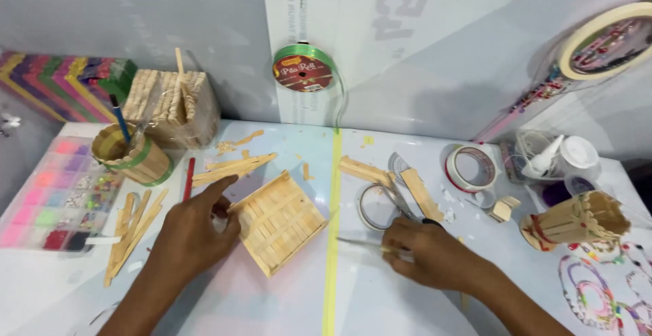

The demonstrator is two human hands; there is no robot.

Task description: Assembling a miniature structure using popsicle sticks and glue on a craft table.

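Observation:
A square panel of glued wooden craft sticks [278,220] lies on the white table, turned like a diamond. My left hand [193,231] rests flat on the table against the panel's left edge, fingers touching it. My right hand [431,251] is closed around a thin stick-like tool [360,243] whose tip points left toward the panel. Scissors [397,203] with black handles lie just above my right hand.
Loose craft sticks [132,231] lie at left, with a bead organiser box [51,200], a stick cup [132,152] and a stick bundle [173,105]. A green ribbon spool [303,68] hangs behind. Tape rolls [472,167], a stick holder [577,220] and a yellow strip [333,241] are at right.

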